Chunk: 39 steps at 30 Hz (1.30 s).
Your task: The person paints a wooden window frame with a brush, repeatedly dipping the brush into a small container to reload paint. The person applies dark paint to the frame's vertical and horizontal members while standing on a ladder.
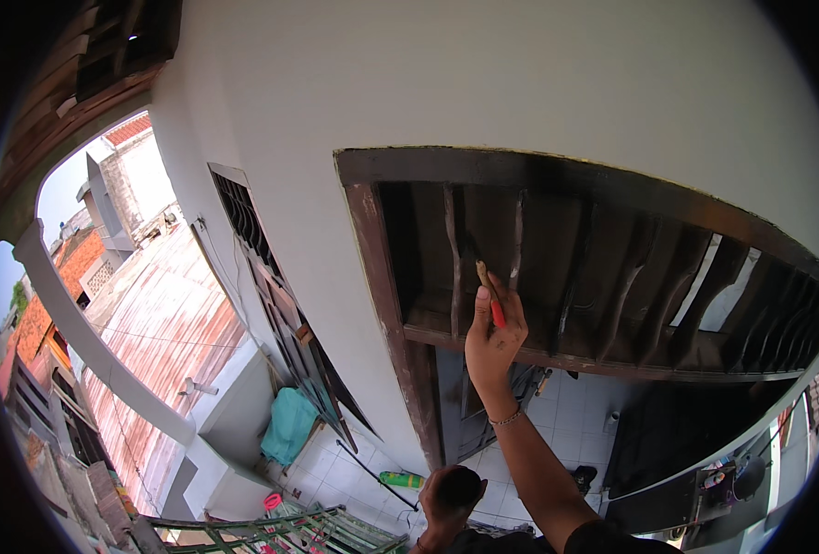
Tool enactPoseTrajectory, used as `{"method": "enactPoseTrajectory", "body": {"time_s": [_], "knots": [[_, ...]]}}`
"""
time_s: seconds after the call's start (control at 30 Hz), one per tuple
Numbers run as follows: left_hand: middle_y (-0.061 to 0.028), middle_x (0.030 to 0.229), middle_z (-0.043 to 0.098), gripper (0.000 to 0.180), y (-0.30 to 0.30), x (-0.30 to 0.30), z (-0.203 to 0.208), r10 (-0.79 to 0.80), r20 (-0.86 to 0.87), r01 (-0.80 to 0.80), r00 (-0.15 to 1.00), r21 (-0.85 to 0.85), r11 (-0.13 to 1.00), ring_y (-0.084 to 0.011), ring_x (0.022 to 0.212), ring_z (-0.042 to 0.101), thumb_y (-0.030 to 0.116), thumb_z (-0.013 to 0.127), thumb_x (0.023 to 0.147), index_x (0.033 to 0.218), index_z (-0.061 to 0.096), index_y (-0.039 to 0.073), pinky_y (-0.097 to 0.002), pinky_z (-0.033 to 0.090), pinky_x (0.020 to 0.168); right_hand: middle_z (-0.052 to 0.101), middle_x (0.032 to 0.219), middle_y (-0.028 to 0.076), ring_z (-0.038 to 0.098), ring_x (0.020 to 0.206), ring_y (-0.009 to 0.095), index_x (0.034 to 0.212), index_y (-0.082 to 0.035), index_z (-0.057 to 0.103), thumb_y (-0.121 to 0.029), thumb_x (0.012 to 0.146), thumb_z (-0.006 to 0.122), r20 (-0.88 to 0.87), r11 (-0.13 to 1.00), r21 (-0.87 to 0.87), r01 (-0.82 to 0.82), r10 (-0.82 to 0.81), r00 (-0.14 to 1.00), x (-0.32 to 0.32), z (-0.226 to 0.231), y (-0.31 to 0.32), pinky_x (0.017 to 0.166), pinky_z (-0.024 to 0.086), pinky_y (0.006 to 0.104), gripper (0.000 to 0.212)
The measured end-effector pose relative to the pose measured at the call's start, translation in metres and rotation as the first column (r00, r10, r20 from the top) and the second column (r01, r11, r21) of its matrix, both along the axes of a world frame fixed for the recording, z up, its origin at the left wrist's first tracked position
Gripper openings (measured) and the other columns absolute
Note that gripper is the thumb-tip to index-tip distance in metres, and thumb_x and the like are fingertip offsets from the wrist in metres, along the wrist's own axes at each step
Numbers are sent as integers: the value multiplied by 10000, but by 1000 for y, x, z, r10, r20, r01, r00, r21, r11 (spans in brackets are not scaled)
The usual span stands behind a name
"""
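Note:
My right hand (497, 337), raised at the end of an outstretched arm, is closed around a paintbrush (496, 312) with a red handle. The brush's dark bristles point up, close to the dark panel behind the wavy wooden slats (453, 258) of a transom over the doorway. My fingers are partly hidden behind the handle. Low in the view, near my body, my left hand (434, 523) appears closed around a small round container (455, 487) with a dark, paint-like inside. Most of its fingers are hidden.
A dark wooden frame (372, 249) edges the transom in the white wall (446, 83). Below are a tiled floor (557, 406), green railing-like bars (308, 534), a teal cloth (289, 425) and a green bottle-like item (402, 479). A rusty roof (165, 305) lies beyond the arch at left.

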<state>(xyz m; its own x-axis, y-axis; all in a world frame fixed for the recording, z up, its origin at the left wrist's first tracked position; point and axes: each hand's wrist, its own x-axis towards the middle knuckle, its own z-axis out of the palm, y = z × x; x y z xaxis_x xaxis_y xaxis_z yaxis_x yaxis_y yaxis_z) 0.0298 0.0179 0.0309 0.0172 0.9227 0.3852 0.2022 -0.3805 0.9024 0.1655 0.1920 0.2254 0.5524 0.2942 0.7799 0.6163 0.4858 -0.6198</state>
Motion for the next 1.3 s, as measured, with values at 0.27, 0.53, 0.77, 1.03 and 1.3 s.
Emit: {"method": "enactPoseTrajectory", "body": {"time_s": [0.27, 0.53, 0.77, 1.03, 1.3], "knots": [[-89, 938, 746, 484, 3, 0, -4, -2, 48, 2, 999, 9, 1000, -150, 837, 713, 87, 969, 687, 1066, 674, 27, -311, 594, 786, 694, 940, 134, 689, 765, 229, 1206, 40, 719, -168, 1022, 676, 85, 998, 57, 29, -34, 996, 4, -6, 3, 666, 526, 346, 281], [-81, 946, 744, 492, 1, -3, -4, 1, 36, -1, 999, 1, 1000, -146, 848, 705, 74, 968, 688, 1078, 674, 23, -312, 588, 783, 694, 926, 124, 684, 754, 221, 1202, 27, 724, -180, 1027, 670, 34, 999, 21, 45, -46, 998, 11, -13, 9, 641, 517, 346, 276], [-100, 968, 732, 499, -4, -5, -5, 17, 89, -8, 996, -91, 996, -246, 855, 732, 144, 1000, 625, 1019, 702, 74, -361, 591, 791, 697, 932, 118, 680, 772, 221, 1184, 30, 725, -199, 1027, 675, 82, 993, 113, -28, 19, 996, 9, -9, 4, 657, 514, 326, 282], [-67, 943, 728, 499, -7, -3, 4, -6, 41, 7, 999, -25, 1000, -143, 825, 696, 70, 970, 684, 1082, 675, 22, -303, 578, 764, 692, 857, 73, 579, 637, 116, 1116, 22, 756, -217, 1037, 673, 15, 995, 103, -11, 9, 1000, 13, -9, 6, 551, 431, 281, 265], [-60, 927, 723, 496, -9, 0, 5, -15, 25, 16, 1000, -13, 1000, -137, 817, 694, 63, 968, 686, 1081, 671, 28, -299, 574, 759, 723, 846, 70, 589, 652, 89, 1053, 8, 780, -247, 1027, 693, 37, 988, 73, 137, -140, 989, 37, -32, 52, 572, 447, 259, 271]]}}
